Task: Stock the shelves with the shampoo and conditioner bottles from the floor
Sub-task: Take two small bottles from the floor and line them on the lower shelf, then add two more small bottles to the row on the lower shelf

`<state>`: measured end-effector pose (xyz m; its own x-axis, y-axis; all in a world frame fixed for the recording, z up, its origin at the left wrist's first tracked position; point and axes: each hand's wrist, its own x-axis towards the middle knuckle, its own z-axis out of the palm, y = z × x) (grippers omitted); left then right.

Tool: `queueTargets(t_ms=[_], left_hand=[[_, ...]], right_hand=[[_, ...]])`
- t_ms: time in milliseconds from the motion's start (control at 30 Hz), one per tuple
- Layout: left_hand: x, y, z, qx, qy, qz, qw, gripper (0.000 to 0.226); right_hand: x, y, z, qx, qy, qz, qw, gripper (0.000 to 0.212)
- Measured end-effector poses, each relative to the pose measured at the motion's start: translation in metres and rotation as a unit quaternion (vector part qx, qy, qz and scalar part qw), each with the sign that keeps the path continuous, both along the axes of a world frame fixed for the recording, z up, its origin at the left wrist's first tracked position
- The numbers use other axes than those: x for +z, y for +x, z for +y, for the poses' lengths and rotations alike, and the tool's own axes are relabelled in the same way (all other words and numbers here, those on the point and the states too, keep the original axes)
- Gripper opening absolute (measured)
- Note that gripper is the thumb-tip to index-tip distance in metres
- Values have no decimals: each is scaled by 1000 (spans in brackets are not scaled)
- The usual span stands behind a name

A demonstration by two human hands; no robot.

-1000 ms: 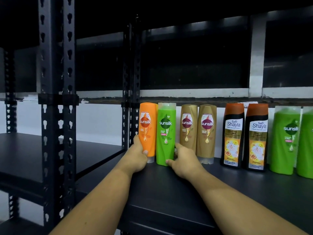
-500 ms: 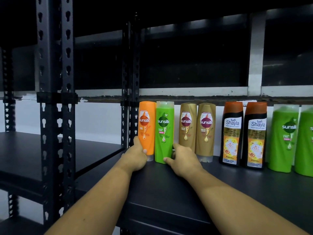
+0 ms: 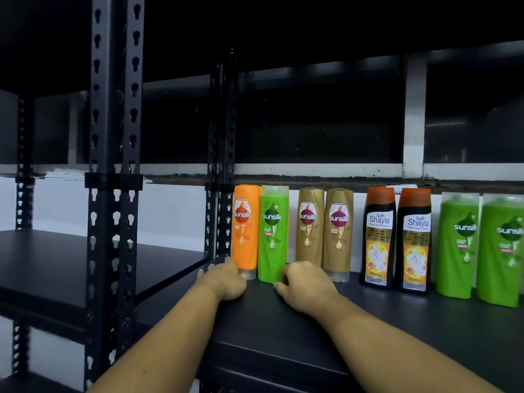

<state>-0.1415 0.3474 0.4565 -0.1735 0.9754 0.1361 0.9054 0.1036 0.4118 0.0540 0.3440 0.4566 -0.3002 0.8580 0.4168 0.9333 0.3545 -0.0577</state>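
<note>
At left end of black metal shelf (image 3: 283, 336) | left hand (image 3: 224, 280) clamped orange plastic bottle (image 3: 245, 222) low | right hand (image 3: 307, 287) pinched green plastic bottle (image 3: 272, 231) base | needed: bases squared, slow release.

We face a white wall (image 3: 170, 211) at the back. Above it we see a row of dark window panes (image 3: 312, 117), almost black, set in a white frame (image 3: 312, 169). 1 white upright bar (image 3: 414, 114) splits the panes at right. A rough dark strip (image 3: 312, 181) with chipped paint runs just under the frame.
</note>
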Motion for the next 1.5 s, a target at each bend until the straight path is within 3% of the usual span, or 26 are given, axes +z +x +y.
queueTargets(t_ms=[233, 400, 500, 667, 900, 1033, 1167, 1233, 1367, 1500], left_hand=[[0, 8, -65, -73, -46, 66, 994, 60], [-5, 22, -117, -159, -27, 85, 983, 55], [-15, 30, -145, -171, 26, 109, 979, 57], [-26, 54, -198, -192, 141, 129, 963, 48], [-74, 59, -256, -233, 161, 19, 959, 50], [-137, 52, -286, -231, 78, 11, 970, 47], [-219, 52, -306, -218, -52, 12, 975, 44], [-260, 56, -316, -216, -119, -1, 969, 47], [-338, 61, -324, -202, -227, -32, 952, 44], [-385, 63, -332, -210, -304, -44, 928, 34]], right_hand=[[1, 27, -46, 90, -124, -26, 988, 47], [4, 44, -97, 133, -189, -73, 970, 60], [2, 57, -131, 153, -184, -88, 967, 62], [-15, 71, -189, 172, -98, -150, 969, 64], [-57, 76, -244, 211, -76, -113, 968, 65], [-111, 79, -266, 193, -178, -56, 963, 60], [-194, 81, -277, 168, -313, -43, 934, 59], [-237, 77, -283, 161, -371, -61, 912, 59], [-310, 63, -297, 128, -463, -73, 874, 38], [-375, 53, -313, 117, -510, -72, 849, 43]])
